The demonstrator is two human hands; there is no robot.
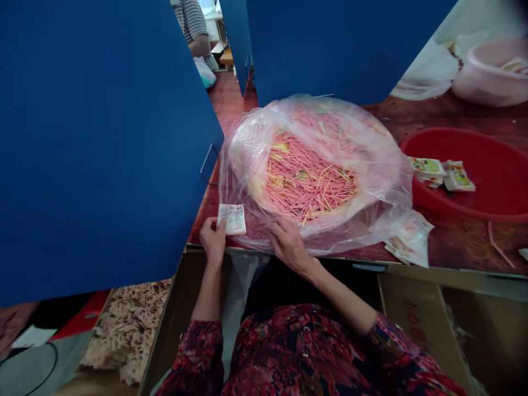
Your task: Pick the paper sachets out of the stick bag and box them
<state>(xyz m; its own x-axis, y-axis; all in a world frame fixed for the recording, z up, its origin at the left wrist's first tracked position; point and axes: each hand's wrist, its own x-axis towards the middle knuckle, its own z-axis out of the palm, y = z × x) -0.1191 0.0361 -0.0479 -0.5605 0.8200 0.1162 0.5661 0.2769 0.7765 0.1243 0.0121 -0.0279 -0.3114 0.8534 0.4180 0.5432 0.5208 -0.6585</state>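
My left hand (213, 240) pinches a small flat white packet (233, 220) with printing on it, thumb on top, by the table's front edge. A large clear plastic bag (371, 187) lies open in front of me, full of thin pink sticks (307, 176) with some yellow ones among them. At the bag's near edge, my right hand (290, 245) has its fingers curled against the plastic and closed on it. Its fingertips are partly hidden, so anything small between them does not show.
To the right, a red basin (490, 165) holds several small printed packs (457, 176). Flat wrappers (412, 237) lie at the table edge. Blue partitions (103, 137) stand left and behind. A pink tub (490, 77) sits far right. A person in a striped sleeve (193, 22) is beyond the gap.
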